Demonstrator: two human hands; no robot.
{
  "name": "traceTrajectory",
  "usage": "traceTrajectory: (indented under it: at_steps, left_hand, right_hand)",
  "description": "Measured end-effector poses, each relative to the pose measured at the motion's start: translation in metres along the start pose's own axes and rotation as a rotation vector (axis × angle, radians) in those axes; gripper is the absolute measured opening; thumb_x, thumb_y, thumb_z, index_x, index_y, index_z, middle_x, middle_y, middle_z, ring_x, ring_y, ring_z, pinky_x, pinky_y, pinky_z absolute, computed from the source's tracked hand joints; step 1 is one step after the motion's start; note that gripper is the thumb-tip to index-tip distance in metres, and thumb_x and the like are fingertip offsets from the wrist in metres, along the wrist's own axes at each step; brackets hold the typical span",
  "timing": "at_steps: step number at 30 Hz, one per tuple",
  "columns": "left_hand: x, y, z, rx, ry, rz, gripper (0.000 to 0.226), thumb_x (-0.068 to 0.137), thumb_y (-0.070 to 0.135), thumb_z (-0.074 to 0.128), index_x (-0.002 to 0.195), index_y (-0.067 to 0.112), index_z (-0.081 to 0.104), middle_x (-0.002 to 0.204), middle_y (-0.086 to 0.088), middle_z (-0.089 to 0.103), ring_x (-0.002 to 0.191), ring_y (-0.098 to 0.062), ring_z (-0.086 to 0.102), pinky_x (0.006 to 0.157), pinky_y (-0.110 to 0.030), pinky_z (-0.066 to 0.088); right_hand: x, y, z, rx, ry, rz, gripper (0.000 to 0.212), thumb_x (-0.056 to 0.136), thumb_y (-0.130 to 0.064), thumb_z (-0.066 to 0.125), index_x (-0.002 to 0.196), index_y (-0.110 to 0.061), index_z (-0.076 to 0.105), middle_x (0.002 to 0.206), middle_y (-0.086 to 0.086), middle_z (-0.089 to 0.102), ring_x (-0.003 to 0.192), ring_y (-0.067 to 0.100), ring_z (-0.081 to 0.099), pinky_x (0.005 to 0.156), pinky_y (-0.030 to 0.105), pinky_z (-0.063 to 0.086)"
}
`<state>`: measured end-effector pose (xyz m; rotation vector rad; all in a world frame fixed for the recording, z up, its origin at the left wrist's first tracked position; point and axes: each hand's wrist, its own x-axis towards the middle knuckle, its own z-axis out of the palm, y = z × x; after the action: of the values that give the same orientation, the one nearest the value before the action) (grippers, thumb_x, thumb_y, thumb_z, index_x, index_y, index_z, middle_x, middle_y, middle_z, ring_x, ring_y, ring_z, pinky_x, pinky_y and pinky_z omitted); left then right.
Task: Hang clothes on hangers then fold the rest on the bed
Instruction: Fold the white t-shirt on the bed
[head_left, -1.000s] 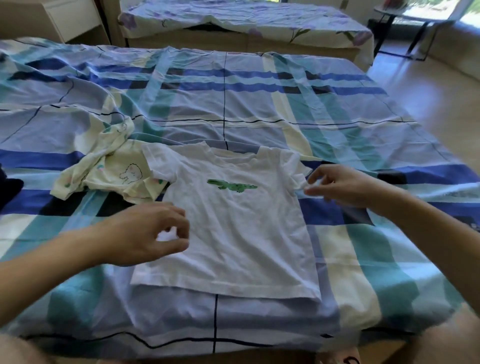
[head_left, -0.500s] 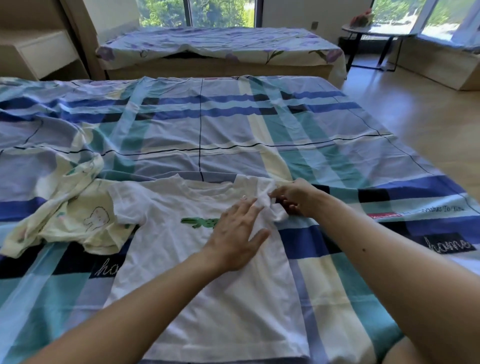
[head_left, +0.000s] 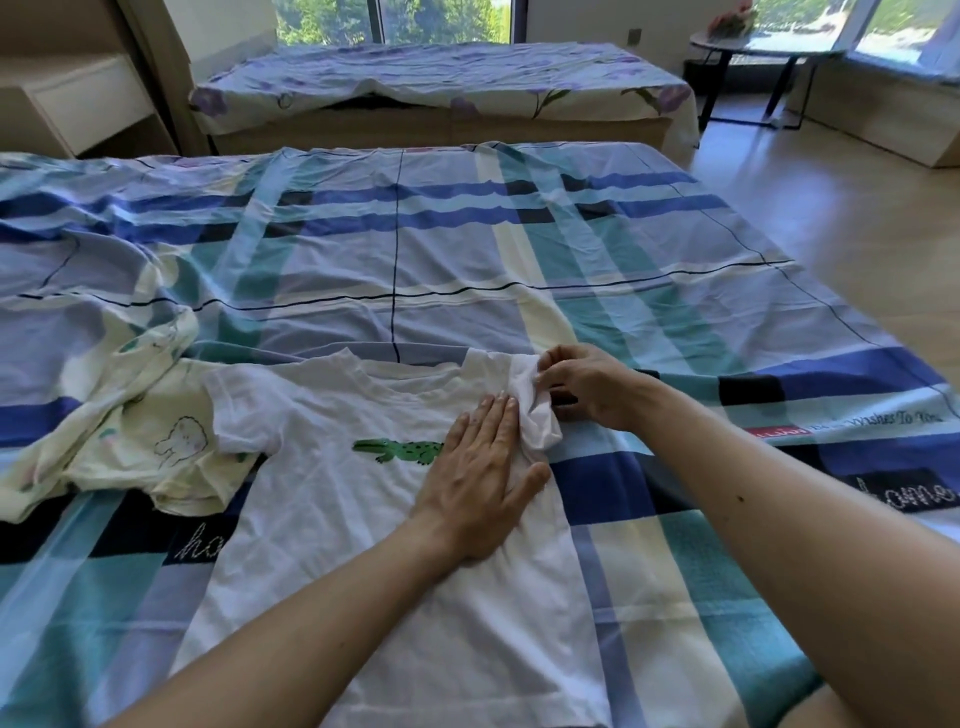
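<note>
1. Folding step: white t-shirt spread face-up on bed.
2. Left hand flat, fingers extended, pinning chest.
3. Right hand fingers pinched on sleeve.
4. Next, probably: fold sleeve inward, crease straight.

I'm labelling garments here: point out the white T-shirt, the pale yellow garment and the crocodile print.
white T-shirt (head_left: 363, 545), head view, lower front.
pale yellow garment (head_left: 130, 447), head view, middle.
crocodile print (head_left: 400, 450), head view, body.

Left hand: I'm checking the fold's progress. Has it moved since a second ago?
Yes. The left hand went from the white T-shirt's left edge rightward, past its crocodile print.
</note>
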<state>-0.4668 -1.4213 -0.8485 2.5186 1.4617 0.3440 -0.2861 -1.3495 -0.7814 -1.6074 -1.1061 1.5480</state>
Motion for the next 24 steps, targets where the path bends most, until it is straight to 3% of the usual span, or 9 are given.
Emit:
traceTrajectory:
  at_steps: [4,8,12,14,16,18,21,23,24]
  left_hand:
    - [0.002,-0.001,0.003,0.033,-0.026,0.003,0.084,0.092,0.068,0.003,0.16,0.019,0.0,0.168,0.0,-0.004,0.153,-0.009,-0.012,0.125,-0.035,-0.004]
    - [0.003,-0.001,0.002,0.049,-0.067,0.001,0.085,0.088,0.071,-0.002,0.16,0.026,-0.004,0.167,0.001,-0.011,0.152,-0.012,-0.017,0.125,-0.036,-0.008]
    - [0.012,0.0,-0.002,-0.074,-0.158,-0.051,0.072,0.098,0.064,0.006,0.16,0.028,0.0,0.167,0.006,-0.009,0.152,-0.009,-0.015,0.124,-0.037,-0.008]
    - [0.02,-0.002,-0.016,-0.529,-0.175,-0.122,0.061,0.103,0.058,0.019,0.156,0.028,0.03,0.164,-0.004,0.024,0.153,-0.018,0.017,0.125,-0.044,0.013]
    - [0.023,-0.005,-0.035,-1.183,-0.025,-0.263,0.058,0.1,0.062,0.033,0.135,0.024,0.059,0.136,-0.009,0.063,0.127,-0.024,0.058,0.108,-0.048,0.046]
    - [0.024,-0.014,-0.048,-1.411,0.147,-0.473,0.059,0.093,0.068,0.044,0.123,0.022,0.066,0.116,-0.008,0.073,0.108,-0.023,0.07,0.094,-0.041,0.057]
    - [0.025,-0.034,-0.044,-1.3,0.212,-0.687,0.083,0.064,0.07,0.074,0.129,0.021,0.058,0.117,-0.009,0.07,0.106,-0.027,0.068,0.096,-0.05,0.055]
    - [0.021,-0.041,-0.043,-1.133,0.228,-0.728,0.079,0.066,0.038,0.08,0.137,0.019,0.048,0.124,-0.009,0.064,0.107,-0.027,0.065,0.096,-0.045,0.055]
    - [0.02,-0.042,-0.043,-1.045,0.247,-0.726,0.074,0.072,0.023,0.077,0.138,0.018,0.045,0.126,-0.008,0.061,0.108,-0.026,0.063,0.096,-0.038,0.055]
  right_hand:
    - [-0.001,0.0,-0.005,-0.169,0.176,-0.011,0.026,0.086,0.008,0.064,0.082,-0.015,0.052,0.073,0.008,0.056,0.061,0.02,0.055,0.052,0.031,0.052]
    - [-0.004,-0.014,-0.021,-0.336,0.44,-0.085,0.019,0.079,-0.004,0.063,0.087,-0.019,0.056,0.079,0.015,0.063,0.067,0.03,0.062,0.066,0.053,0.06]
    - [-0.014,-0.027,-0.009,-0.371,0.356,-0.177,0.031,0.079,-0.007,0.068,0.103,-0.02,0.054,0.087,0.016,0.065,0.064,0.026,0.062,0.064,0.041,0.06]
    - [-0.021,-0.034,0.008,-0.262,0.166,-0.275,0.038,0.088,0.002,0.067,0.116,-0.016,0.049,0.085,0.016,0.059,0.059,0.019,0.057,0.054,0.031,0.054]
    - [-0.033,-0.041,0.025,-0.106,-0.077,-0.347,0.043,0.094,0.003,0.061,0.128,-0.016,0.043,0.085,0.018,0.064,0.064,0.022,0.062,0.058,0.029,0.052]
    - [-0.035,-0.044,0.033,-0.036,-0.182,-0.386,0.04,0.099,0.006,0.051,0.132,-0.014,0.043,0.094,0.023,0.071,0.073,0.028,0.069,0.064,0.032,0.055]
    - [-0.02,-0.026,0.034,-0.244,-0.054,-0.434,0.037,0.09,0.017,0.046,0.111,-0.011,0.057,0.087,0.017,0.069,0.073,0.028,0.066,0.067,0.046,0.053]
    - [-0.012,-0.008,0.036,-0.572,0.02,-0.504,0.034,0.082,0.007,0.058,0.1,-0.021,0.065,0.096,0.011,0.067,0.087,0.027,0.065,0.083,0.051,0.054]
    - [-0.011,0.001,0.036,-0.755,0.013,-0.514,0.033,0.082,-0.001,0.066,0.106,-0.024,0.066,0.112,0.01,0.064,0.103,0.026,0.063,0.096,0.048,0.05]
